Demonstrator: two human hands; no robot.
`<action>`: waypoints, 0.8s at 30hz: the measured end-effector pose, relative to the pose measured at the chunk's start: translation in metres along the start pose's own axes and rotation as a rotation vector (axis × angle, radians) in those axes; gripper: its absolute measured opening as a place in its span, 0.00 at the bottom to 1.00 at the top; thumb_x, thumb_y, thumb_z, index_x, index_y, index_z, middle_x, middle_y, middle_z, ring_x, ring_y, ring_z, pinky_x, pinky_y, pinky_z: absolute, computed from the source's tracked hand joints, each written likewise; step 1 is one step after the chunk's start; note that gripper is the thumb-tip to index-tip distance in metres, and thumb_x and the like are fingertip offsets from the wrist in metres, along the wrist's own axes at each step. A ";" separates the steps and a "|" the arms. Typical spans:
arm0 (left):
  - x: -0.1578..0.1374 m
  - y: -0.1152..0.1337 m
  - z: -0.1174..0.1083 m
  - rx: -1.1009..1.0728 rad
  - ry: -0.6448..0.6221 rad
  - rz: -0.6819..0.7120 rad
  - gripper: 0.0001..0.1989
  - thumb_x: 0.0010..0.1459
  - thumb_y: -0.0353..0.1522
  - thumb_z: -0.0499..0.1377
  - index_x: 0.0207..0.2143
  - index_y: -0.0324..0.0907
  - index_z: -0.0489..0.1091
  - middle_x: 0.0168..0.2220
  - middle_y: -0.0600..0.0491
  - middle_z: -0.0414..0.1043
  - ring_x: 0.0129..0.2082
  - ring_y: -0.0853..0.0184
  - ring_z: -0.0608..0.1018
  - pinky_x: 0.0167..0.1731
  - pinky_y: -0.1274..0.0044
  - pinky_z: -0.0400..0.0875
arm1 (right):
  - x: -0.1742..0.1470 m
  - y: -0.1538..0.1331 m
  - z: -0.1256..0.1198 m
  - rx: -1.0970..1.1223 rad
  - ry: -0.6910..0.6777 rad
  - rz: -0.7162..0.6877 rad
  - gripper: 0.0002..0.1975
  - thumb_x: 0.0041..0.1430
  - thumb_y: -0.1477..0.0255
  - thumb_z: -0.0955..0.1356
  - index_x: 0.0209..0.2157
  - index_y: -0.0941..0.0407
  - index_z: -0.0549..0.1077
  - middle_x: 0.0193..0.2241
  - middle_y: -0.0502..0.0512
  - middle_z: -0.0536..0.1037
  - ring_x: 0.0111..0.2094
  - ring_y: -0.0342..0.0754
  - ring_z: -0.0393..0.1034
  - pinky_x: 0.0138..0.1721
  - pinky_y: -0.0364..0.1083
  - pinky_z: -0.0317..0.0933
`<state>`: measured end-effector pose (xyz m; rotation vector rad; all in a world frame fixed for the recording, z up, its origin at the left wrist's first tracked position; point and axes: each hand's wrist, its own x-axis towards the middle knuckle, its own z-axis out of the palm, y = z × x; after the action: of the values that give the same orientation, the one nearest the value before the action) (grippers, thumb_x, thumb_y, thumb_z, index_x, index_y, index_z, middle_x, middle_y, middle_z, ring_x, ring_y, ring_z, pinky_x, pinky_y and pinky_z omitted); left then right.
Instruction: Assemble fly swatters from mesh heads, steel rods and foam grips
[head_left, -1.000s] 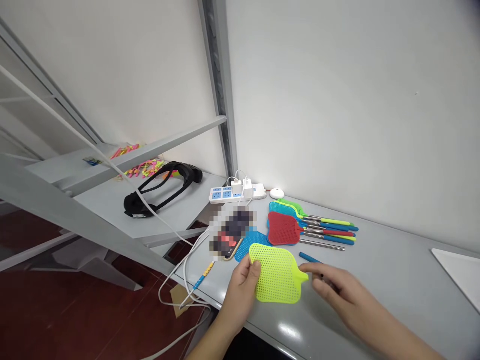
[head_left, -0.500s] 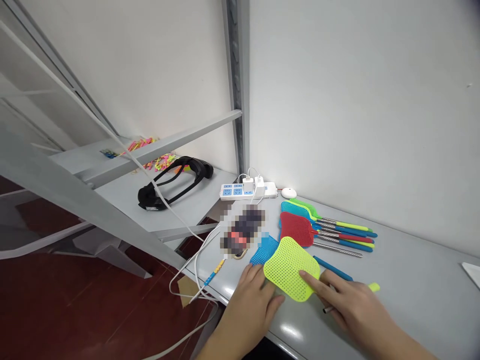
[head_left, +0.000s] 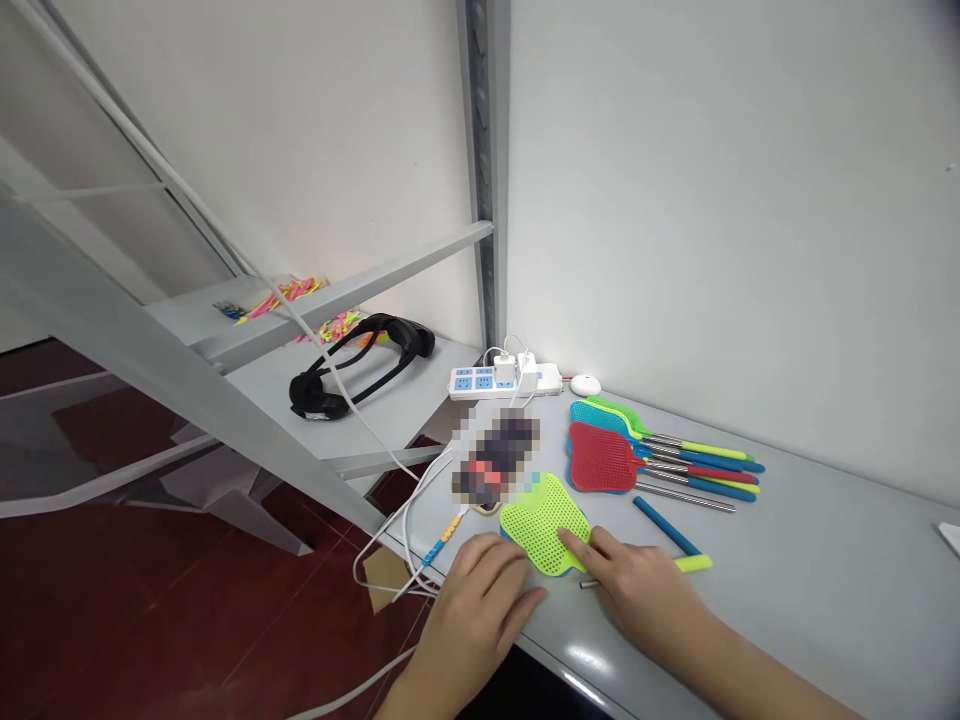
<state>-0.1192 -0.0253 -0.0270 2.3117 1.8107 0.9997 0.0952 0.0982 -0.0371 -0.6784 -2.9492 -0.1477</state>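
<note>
The yellow-green fly swatter (head_left: 544, 520) lies with its perforated head over a blue fly swatter head, of which only a thin edge shows. My right hand (head_left: 637, 590) is closed around its handle part, the index finger stretched onto the mesh. A yellow grip end (head_left: 694, 564) sticks out to the right of that hand, and the tip of a metal rod (head_left: 589, 584) to the left. My left hand (head_left: 480, 595) rests at the table edge, fingers bent but apart, fingertips touching the near left rim of the stacked heads. A loose blue handle (head_left: 667, 526) lies behind my right hand.
Behind are stacked red, blue and green fly swatters (head_left: 604, 458) and a metal rod (head_left: 686, 497). A blurred phone (head_left: 499, 460), white cables, a power strip (head_left: 472, 382) and a round white device (head_left: 586, 385) are nearby. Black headgear (head_left: 360, 365) sits on the left shelf behind a metal frame.
The yellow-green swatter has come down and left onto the blue head, now nearly covering it. My right hand has moved left with it; the left hand has shifted slightly left.
</note>
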 end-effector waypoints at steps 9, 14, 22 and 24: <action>0.028 0.000 0.011 0.177 -0.167 -0.085 0.22 0.56 0.42 0.65 0.53 0.51 0.69 0.55 0.50 0.71 0.55 0.53 0.70 0.56 0.52 0.55 | -0.009 -0.005 -0.021 0.057 -0.009 0.194 0.09 0.66 0.65 0.62 0.39 0.56 0.68 0.32 0.51 0.71 0.19 0.44 0.68 0.20 0.46 0.43; 0.031 0.001 0.015 0.191 -0.129 -0.113 0.17 0.57 0.42 0.65 0.48 0.50 0.73 0.50 0.50 0.74 0.48 0.56 0.73 0.54 0.55 0.53 | -0.005 -0.011 -0.007 0.022 -0.069 0.226 0.04 0.65 0.69 0.64 0.37 0.54 0.67 0.31 0.49 0.72 0.18 0.45 0.68 0.18 0.46 0.38; 0.039 0.003 0.022 0.234 -0.064 -0.195 0.17 0.56 0.41 0.66 0.46 0.48 0.73 0.48 0.50 0.74 0.45 0.57 0.74 0.49 0.60 0.56 | 0.018 -0.007 -0.002 -0.023 -0.065 0.264 0.04 0.61 0.79 0.65 0.35 0.56 0.66 0.30 0.50 0.73 0.18 0.44 0.69 0.18 0.46 0.36; 0.042 0.004 0.024 0.251 -0.062 -0.228 0.17 0.56 0.40 0.66 0.47 0.47 0.72 0.49 0.50 0.74 0.46 0.57 0.74 0.48 0.60 0.56 | 0.025 -0.005 -0.005 -0.031 -0.069 0.276 0.05 0.60 0.81 0.65 0.34 0.56 0.66 0.30 0.51 0.73 0.18 0.44 0.69 0.18 0.46 0.36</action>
<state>-0.0992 0.0185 -0.0254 2.1630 2.2238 0.6975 0.0714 0.1035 -0.0295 -1.1052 -2.8829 -0.1484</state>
